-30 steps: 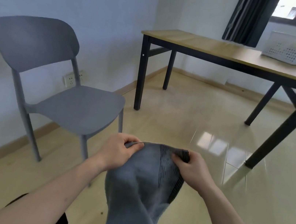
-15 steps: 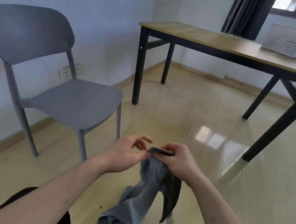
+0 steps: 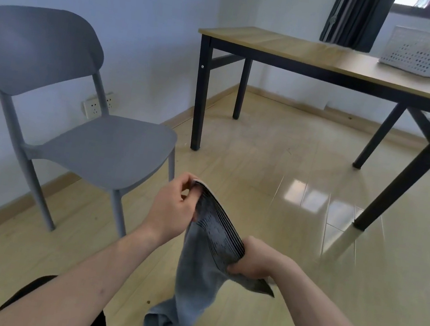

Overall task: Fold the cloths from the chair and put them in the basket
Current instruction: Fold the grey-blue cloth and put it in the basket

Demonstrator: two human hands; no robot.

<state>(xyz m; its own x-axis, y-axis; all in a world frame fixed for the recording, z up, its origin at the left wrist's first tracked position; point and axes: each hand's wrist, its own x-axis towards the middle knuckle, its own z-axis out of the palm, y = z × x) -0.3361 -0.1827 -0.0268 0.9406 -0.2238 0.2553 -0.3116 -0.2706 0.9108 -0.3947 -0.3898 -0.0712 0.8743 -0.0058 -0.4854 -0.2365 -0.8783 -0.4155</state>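
Note:
A grey-blue cloth [image 3: 195,277] with a dark striped edge hangs in front of me over the floor. My left hand [image 3: 173,209] pinches its upper corner at the striped edge. Lower and to the right, my right hand [image 3: 256,261] grips the other end of that edge, bunching the cloth. The rest of the cloth dangles down between my arms. The grey plastic chair [image 3: 104,151] stands to the left with a bare seat. A white perforated basket [image 3: 422,53] sits on the far right of the wooden table [image 3: 295,49].
The table has black legs [image 3: 201,96] and stands ahead to the right, under a window with a dark curtain [image 3: 355,16]. A wall socket [image 3: 96,106] is behind the chair. Glossy tan floor lies between me and the table.
My hands held the cloth's top edge spread wide, then brought the corners together. Now my left hand holds the upper corner and my right hand has slid down along the striped edge.

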